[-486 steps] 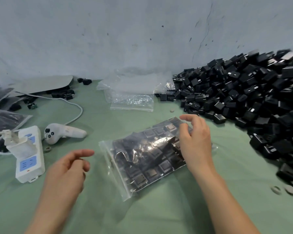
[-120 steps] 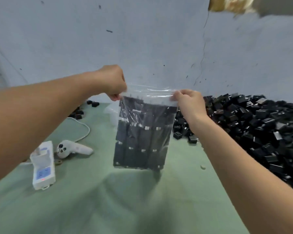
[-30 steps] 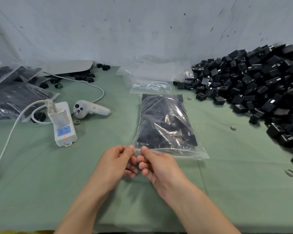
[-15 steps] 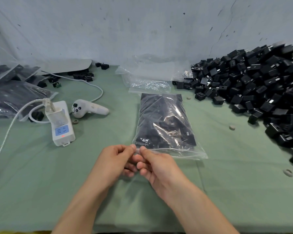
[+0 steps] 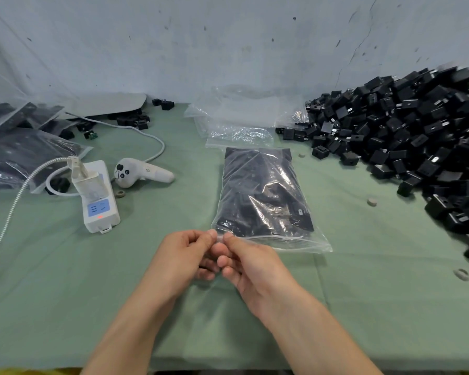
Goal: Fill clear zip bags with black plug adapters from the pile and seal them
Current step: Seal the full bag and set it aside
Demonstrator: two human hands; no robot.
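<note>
A clear zip bag [image 5: 263, 196] packed with black plug adapters lies flat on the green cloth in the middle, its zip end towards me. My left hand [image 5: 184, 255] and my right hand [image 5: 251, 263] meet at the near left corner of the bag, both pinching the zip strip between thumb and fingers. The rest of the strip runs free to the right. The pile of loose black adapters [image 5: 406, 142] fills the right side against the wall.
Empty clear bags [image 5: 238, 123] lie behind the filled one. Filled bags [image 5: 19, 152] are stacked at the far left. A white power strip [image 5: 99, 204] with a plugged cable and a white controller [image 5: 138, 173] sit left of centre. Small round discs [image 5: 372, 202] dot the cloth on the right.
Over the last second both hands have stayed pinched on the bag's near left corner. Four seconds ago they held the bag up in the air; it now lies on the cloth.
</note>
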